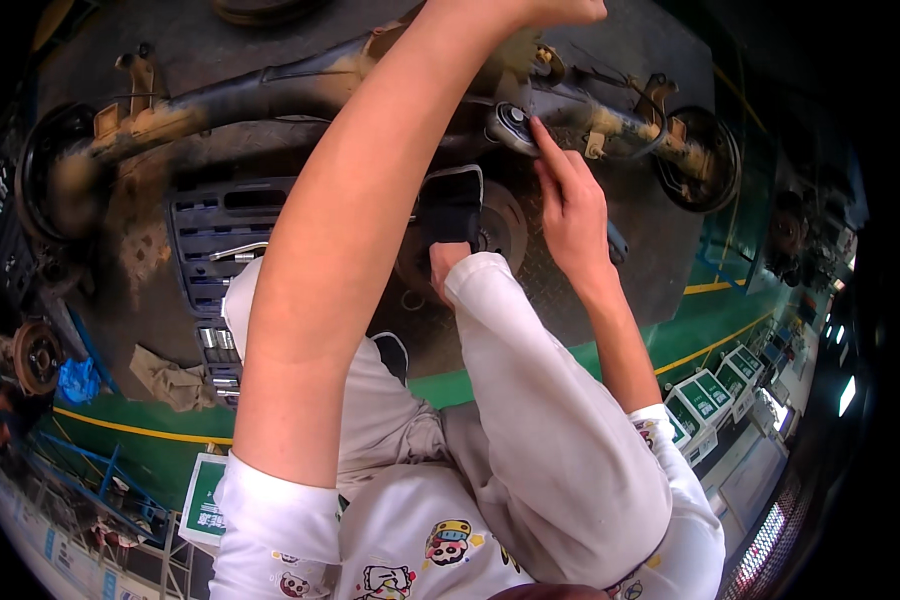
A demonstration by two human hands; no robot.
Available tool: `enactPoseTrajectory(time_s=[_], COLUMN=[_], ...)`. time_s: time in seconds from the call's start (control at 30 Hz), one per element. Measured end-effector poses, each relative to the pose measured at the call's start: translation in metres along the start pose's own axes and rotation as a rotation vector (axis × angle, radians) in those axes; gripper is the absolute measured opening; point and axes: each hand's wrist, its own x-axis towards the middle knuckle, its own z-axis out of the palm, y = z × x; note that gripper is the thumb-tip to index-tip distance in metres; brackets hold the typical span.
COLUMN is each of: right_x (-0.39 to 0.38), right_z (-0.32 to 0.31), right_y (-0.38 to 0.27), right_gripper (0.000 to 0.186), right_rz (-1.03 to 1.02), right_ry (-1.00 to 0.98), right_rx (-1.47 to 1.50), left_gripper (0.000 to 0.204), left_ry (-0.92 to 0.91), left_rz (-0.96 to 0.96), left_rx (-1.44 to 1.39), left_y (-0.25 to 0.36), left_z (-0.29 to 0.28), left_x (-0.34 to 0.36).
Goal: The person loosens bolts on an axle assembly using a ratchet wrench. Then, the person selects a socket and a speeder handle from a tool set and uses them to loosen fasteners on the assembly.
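Observation:
A vehicle axle (230, 97) with a drum at each end lies across the floor in front of me. My right hand (575, 205) is on a ratchet wrench (513, 122) at the axle's middle. Its index finger presses the round ratchet head, and the handle passes under the palm and shows again beside the wrist. My left arm stretches up over the axle housing. Only part of my left hand (560, 10) shows at the top edge, its fingers out of sight. The forearm hides part of the axle's centre.
An open socket case (185, 235) with sockets and a bent handle lies at my left knee. A round metal disc (505, 215) is by my foot. A brown cloth (170, 378) and a blue bag (78, 380) lie at left. White-green boxes (705, 395) stand at right.

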Motion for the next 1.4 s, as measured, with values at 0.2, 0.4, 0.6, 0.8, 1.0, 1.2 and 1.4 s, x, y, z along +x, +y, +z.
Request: enactPoseTrajectory(time_s=[0.2,0.4,0.6,0.8,1.0,1.2,1.4], right_x=[0.0,0.005,0.028,0.052,0.065,0.061,0.042], right_z=[0.001,0.007,-0.011,-0.033,-0.037,-0.038,-0.035], right_y=[0.009,0.03,0.046,0.034,0.02,0.03,0.025], right_gripper=[0.053,0.066,0.068,0.037,0.029,0.036,0.05], right_rz=[-0.12,-0.377,-0.561,-0.411,0.018,0.19,0.307], right_ry=[0.037,0.128,0.015,-0.215,-0.432,-0.749,-0.762], right_rx=[-0.109,-0.287,-0.297,-0.029,0.184,0.461,0.812], left_gripper=[0.032,0.032,0.033,0.034,0.033,0.031,0.03], left_ry=[-0.033,-0.061,-0.04,-0.045,-0.046,0.0,-0.017], left_rz=[-0.004,-0.028,-0.009,-0.013,-0.011,-0.01,-0.016], left_rx=[-0.002,0.032,0.041,0.035,-0.002,0.012,0.031], left_y=[0.002,0.0,0.003,0.002,0.002,0.0,0.003], left_z=[-0.003,-0.001,-0.003,-0.001,-0.002,0.0,-0.001], left_x=[0.001,0.003,0.002,0.002,0.003,0.001,0.004])
